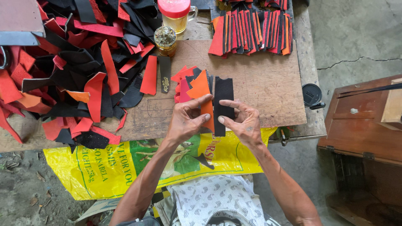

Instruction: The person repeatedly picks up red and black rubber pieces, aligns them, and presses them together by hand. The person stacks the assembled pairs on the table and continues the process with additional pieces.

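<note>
My left hand (186, 121) pinches an orange leather piece (200, 88) that fans up above the thumb. A black leather strip (223, 98) stands upright between both hands, with my right hand (243, 122) gripping its lower edge by thumb and forefinger. Both hands hover over the near edge of a brown board (268, 83). Just behind the held pieces lies a small stack of red and black cut pieces (184, 79) on the board.
A big heap of red, orange and black leather scraps (75, 71) covers the left. A neat row of cut strips (251, 31) lies at the back. A red-lidded jar (174, 14) and a small glue jar (165, 39) stand behind. A yellow sack (104, 167) hangs in front; a wooden box (360, 121) stands right.
</note>
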